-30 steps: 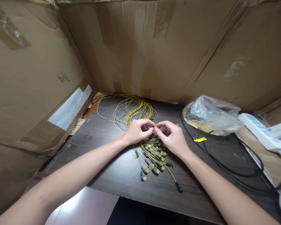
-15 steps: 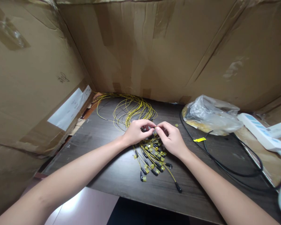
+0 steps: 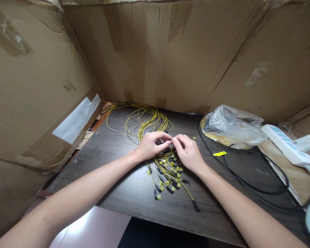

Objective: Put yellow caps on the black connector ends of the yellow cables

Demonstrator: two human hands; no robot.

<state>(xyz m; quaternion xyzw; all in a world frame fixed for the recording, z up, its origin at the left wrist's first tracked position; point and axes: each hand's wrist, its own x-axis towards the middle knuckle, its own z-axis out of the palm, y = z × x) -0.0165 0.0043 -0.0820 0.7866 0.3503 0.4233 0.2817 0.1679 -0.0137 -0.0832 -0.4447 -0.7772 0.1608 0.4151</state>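
Beyond the fingers, a tall cardboard wall (image 3: 150, 51) spans the view, and another leans in at their left. Beneath them spreads a dark wood-grain tabletop (image 3: 124, 193). Well to their right, a black cable (image 3: 231, 170) curves across it. Running from beyond the fingers, under them and out on the near side is a bundle of thin yellow wires (image 3: 158, 119), looped at the far end. Right of the fingers and a little farther off sits a crumpled clear plastic bag (image 3: 232, 124), with a white power strip (image 3: 284, 143) past it.

Left hand (image 3: 152, 144) and right hand (image 3: 188, 151) meet tip to tip above the bundle. Each pinches, thumb against forefinger, on a small part, too covered to identify. Between fingers and bag, a bright yellow tag (image 3: 219, 153) wraps the cable. Just nearer than the fingers, black connectors (image 3: 195, 206) fan out at the wire ends, mixed with translucent yellow caps (image 3: 158, 197). One loose yellow bit (image 3: 194, 137) lies near the right fingers.
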